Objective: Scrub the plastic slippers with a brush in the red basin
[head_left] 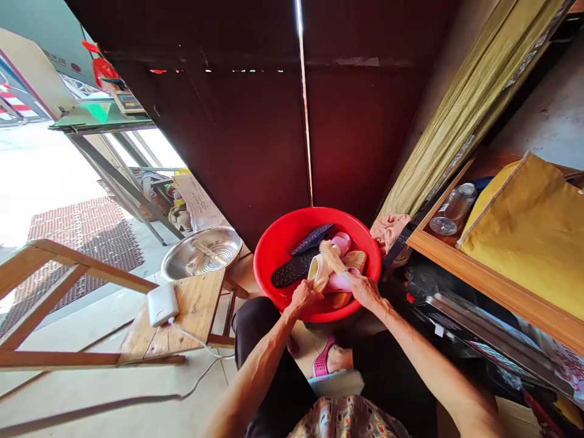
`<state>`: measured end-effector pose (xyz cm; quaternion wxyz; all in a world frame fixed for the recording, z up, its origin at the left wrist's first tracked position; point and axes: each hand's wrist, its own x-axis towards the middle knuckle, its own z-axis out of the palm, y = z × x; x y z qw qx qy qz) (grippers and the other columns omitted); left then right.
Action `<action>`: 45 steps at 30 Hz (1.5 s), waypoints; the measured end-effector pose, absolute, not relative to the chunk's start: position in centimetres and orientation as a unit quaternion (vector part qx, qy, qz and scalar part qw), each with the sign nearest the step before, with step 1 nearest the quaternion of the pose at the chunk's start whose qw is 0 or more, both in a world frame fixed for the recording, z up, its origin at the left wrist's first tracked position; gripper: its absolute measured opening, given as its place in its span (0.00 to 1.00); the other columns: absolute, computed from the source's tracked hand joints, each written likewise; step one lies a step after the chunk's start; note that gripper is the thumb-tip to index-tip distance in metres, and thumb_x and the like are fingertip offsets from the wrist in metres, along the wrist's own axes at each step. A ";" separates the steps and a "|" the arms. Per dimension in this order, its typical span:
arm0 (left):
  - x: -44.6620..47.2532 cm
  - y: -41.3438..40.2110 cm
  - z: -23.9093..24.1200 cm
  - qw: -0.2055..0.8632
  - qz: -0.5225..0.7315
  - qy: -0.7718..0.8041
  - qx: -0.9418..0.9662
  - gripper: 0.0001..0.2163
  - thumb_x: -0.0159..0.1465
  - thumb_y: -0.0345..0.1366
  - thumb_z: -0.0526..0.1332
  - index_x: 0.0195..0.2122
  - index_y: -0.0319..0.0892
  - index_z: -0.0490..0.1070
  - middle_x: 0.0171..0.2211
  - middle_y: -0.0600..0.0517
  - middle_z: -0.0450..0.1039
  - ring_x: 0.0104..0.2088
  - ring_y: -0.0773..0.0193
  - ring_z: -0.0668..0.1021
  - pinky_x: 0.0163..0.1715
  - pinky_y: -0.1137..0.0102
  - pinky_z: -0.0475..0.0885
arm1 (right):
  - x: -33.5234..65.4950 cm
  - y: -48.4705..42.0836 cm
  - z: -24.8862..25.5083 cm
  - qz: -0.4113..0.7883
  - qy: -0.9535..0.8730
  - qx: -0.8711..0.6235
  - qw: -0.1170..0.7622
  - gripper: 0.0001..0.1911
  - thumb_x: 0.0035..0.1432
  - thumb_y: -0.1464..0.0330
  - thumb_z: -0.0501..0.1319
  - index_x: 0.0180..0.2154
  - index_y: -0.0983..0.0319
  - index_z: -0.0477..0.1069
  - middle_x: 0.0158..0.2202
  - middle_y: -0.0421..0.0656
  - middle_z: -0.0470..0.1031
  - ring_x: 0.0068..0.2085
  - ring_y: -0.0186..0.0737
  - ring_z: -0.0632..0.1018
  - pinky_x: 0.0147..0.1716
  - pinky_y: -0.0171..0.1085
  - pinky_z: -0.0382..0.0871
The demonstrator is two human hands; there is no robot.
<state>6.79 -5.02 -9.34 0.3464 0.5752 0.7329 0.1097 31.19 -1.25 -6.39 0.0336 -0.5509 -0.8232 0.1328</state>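
In front of me a red basin [261,261] holds several slippers. My left hand [305,295] is closed on the near end of a cream slipper [316,271], raised above the others. My right hand [365,291] grips the handle of a scrubbing brush [332,257]; its pale bristle head lies over the cream slipper, apparently touching it. Two dark slippers [292,272] lie at the basin's left and back. Pink slippers [342,241] and a tan slipper [356,260] rest on the right, partly hidden by the brush and my hands.
A steel basin [171,258] stands left behind a wooden chair [196,304] bearing a white power bank [162,305] with a cable. Dark metal doors [237,140] rise ahead. On the right, a wooden shelf [483,274] holds a yellow cloth bag [524,225] and a plastic bottle [452,210].
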 end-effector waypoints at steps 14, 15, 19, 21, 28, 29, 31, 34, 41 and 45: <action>8.2 -6.7 -8.4 0.147 0.157 0.723 0.657 0.23 0.65 0.41 0.66 0.62 0.62 0.75 0.69 0.52 0.61 0.64 0.46 0.62 0.62 0.54 0.63 | 31.1 -0.1 -9.8 0.362 -0.661 -0.588 0.294 0.29 0.67 0.52 0.55 0.59 0.64 0.74 0.32 0.43 0.80 0.33 0.40 0.77 0.34 0.34 0.70; 8.2 -6.6 -8.5 0.154 0.165 0.725 0.651 0.22 0.66 0.42 0.65 0.62 0.62 0.74 0.69 0.53 0.61 0.64 0.47 0.63 0.61 0.55 0.64 | 31.3 -0.2 -9.9 0.374 -0.655 -0.582 0.304 0.31 0.67 0.50 0.54 0.59 0.64 0.74 0.32 0.43 0.80 0.33 0.40 0.77 0.34 0.34 0.69; 7.6 -6.2 -9.3 0.156 0.216 0.753 0.601 0.22 0.65 0.44 0.65 0.61 0.58 0.76 0.66 0.53 0.66 0.61 0.49 0.65 0.60 0.58 0.65 | 31.8 -0.4 -10.1 0.408 -0.642 -0.562 0.325 0.36 0.66 0.44 0.52 0.58 0.65 0.74 0.30 0.42 0.77 0.29 0.38 0.75 0.31 0.34 0.69; 6.9 -5.9 -9.4 0.129 0.244 0.774 0.570 0.21 0.65 0.45 0.65 0.59 0.56 0.76 0.65 0.53 0.67 0.62 0.48 0.65 0.60 0.57 0.64 | 31.8 -0.4 -10.1 0.411 -0.641 -0.564 0.319 0.37 0.65 0.43 0.52 0.57 0.65 0.75 0.29 0.42 0.76 0.28 0.38 0.74 0.29 0.34 0.68; 4.6 -6.0 -8.9 0.086 0.276 0.817 0.498 0.22 0.65 0.47 0.66 0.61 0.58 0.73 0.62 0.52 0.68 0.60 0.47 0.65 0.58 0.55 0.65 | 31.5 -0.4 -10.2 0.406 -0.618 -0.599 0.309 0.32 0.67 0.48 0.52 0.56 0.64 0.75 0.29 0.42 0.77 0.29 0.39 0.76 0.30 0.35 0.70; 4.6 -6.2 -8.9 0.079 0.258 0.815 0.513 0.22 0.65 0.47 0.66 0.61 0.59 0.74 0.63 0.52 0.67 0.61 0.46 0.64 0.58 0.54 0.65 | 31.5 -0.4 -10.3 0.405 -0.617 -0.602 0.307 0.31 0.68 0.49 0.52 0.57 0.64 0.75 0.29 0.42 0.78 0.29 0.39 0.77 0.31 0.35 0.70; 5.2 -6.6 -9.1 0.075 0.211 0.801 0.556 0.21 0.64 0.46 0.67 0.59 0.59 0.76 0.64 0.52 0.66 0.63 0.44 0.62 0.59 0.53 0.63 | 31.6 -0.4 -10.4 0.402 -0.619 -0.602 0.304 0.29 0.67 0.51 0.54 0.58 0.63 0.75 0.31 0.43 0.80 0.30 0.39 0.77 0.31 0.35 0.71; 6.6 -7.1 -9.4 0.098 0.154 0.763 0.621 0.15 0.66 0.42 0.65 0.54 0.57 0.81 0.63 0.50 0.68 0.62 0.45 0.62 0.59 0.54 0.63 | 31.5 -0.4 -10.4 0.403 -0.615 -0.602 0.311 0.28 0.64 0.53 0.59 0.58 0.62 0.75 0.32 0.44 0.81 0.28 0.38 0.76 0.29 0.34 0.70; 6.8 -6.8 -9.5 0.191 0.191 0.732 0.626 0.12 0.69 0.37 0.61 0.50 0.51 0.80 0.56 0.49 0.73 0.52 0.56 0.75 0.54 0.64 0.70 | 30.0 -0.6 -9.9 0.457 -0.584 -0.574 0.349 0.32 0.62 0.46 0.58 0.48 0.67 0.79 0.30 0.45 0.78 0.21 0.33 0.69 0.23 0.34 0.64; 5.9 -5.8 -9.4 0.213 0.186 0.812 0.510 0.24 0.66 0.41 0.65 0.62 0.41 0.69 0.59 0.40 0.68 0.50 0.56 0.79 0.50 0.65 0.72 | 29.9 0.2 -8.6 0.382 -0.691 -0.550 0.270 0.27 0.62 0.48 0.60 0.41 0.65 0.83 0.26 0.43 0.75 0.27 0.37 0.72 0.27 0.35 0.63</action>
